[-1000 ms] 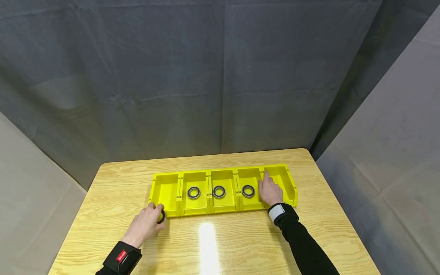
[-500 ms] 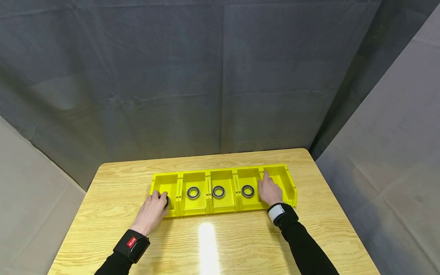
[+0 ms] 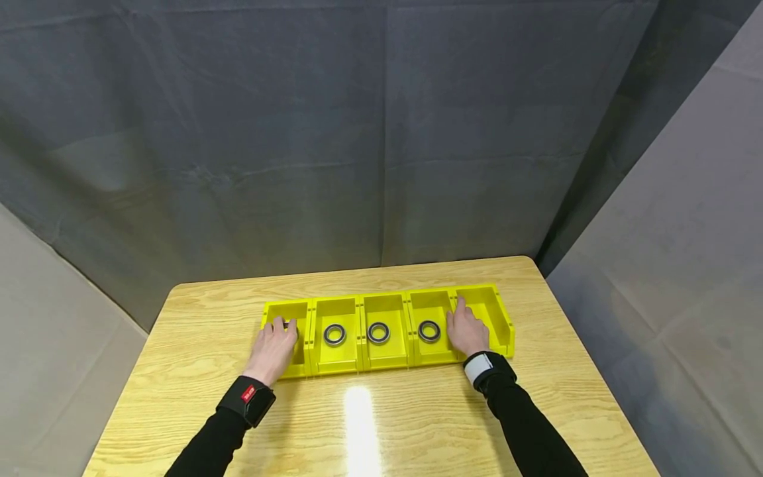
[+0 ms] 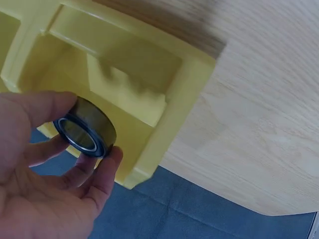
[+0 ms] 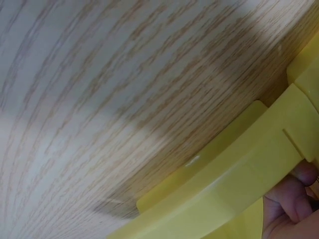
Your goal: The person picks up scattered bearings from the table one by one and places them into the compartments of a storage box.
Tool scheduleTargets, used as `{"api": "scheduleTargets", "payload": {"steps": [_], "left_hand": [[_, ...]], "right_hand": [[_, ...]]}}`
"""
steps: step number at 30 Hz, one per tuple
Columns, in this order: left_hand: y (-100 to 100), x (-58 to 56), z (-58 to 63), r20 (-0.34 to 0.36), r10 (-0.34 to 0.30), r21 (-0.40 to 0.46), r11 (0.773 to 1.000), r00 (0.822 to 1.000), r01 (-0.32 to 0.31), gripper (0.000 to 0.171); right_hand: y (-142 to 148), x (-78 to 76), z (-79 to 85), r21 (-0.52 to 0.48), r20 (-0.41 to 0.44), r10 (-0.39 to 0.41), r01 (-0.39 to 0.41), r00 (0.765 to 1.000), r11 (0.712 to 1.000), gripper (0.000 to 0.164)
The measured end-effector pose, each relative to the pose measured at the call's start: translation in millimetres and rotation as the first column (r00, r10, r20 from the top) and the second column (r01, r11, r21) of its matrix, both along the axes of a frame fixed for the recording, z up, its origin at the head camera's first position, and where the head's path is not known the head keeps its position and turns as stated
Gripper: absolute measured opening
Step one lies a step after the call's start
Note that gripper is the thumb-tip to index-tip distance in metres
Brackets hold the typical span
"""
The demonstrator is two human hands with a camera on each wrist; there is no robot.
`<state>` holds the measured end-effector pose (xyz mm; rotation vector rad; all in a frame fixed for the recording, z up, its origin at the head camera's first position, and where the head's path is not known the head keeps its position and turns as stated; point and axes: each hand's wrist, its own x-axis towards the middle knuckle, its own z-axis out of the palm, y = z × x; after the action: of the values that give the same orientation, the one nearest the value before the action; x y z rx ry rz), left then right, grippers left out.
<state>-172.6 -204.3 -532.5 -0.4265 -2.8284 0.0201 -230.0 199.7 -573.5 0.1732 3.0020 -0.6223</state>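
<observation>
A row of yellow plastic bins (image 3: 385,363) stands on the wooden table. My left hand (image 3: 271,350) reaches into the leftmost bin (image 4: 187,94) and holds a ball bearing (image 4: 92,122) between thumb and fingers. The left wrist view shows this dark-sided ring tilted above the bin floor. Farther right, my right hand (image 3: 468,330) straddles the wall between the two rightmost bins, gripping it. Its fingers (image 5: 294,199) look curled in the right wrist view, partly hidden behind the bin's front. Three more bearings lie flat, one each in the second (image 3: 334,334), third (image 3: 378,333) and fourth (image 3: 429,331) bins.
The light wooden table (image 3: 203,344) extends on all sides of the bins, with a bright reflection in front. A dark grey cloth (image 3: 286,146) hangs behind the table, and pale panels (image 3: 679,285) flank it.
My left hand has carried the bearing from the leftmost bin's front edge forward and slightly right, into that bin. My right hand and the other bearings stay in place.
</observation>
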Motion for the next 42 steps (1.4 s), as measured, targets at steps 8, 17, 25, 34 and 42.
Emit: {"api": "scheduleTargets", "payload": {"steps": [8,17,25,34,42], "left_hand": [[1.3,-12.9,-7.9,0.101,0.032,-0.130,0.991,0.994,-0.019,0.047],[3.0,-21.8,-15.5,0.114,0.063,-0.147,0.988,0.991,-0.046,0.034],[1.3,-26.7,-24.2,0.148,0.083,-0.146,0.987,0.986,-0.061,0.030],[2.6,-28.0,-30.6,0.160,0.112,-0.137,0.987,0.981,-0.090,0.018],[4.5,-29.5,-30.2,0.220,0.122,-0.139,0.986,0.968,-0.093,0.021]], "right_hand": [[-1.1,0.8,4.3,-0.004,0.011,0.007,-0.007,1.000,1.000,0.053],[-2.0,1.2,3.0,-0.006,0.002,0.008,-0.008,1.000,1.000,0.053],[-1.8,1.6,3.2,-0.008,0.001,0.003,-0.003,1.000,1.000,0.053],[0.1,0.4,2.6,-0.001,0.006,0.002,-0.002,1.000,1.000,0.053],[0.4,0.6,2.0,0.002,0.005,0.001,-0.001,1.000,1.000,0.053]]}}
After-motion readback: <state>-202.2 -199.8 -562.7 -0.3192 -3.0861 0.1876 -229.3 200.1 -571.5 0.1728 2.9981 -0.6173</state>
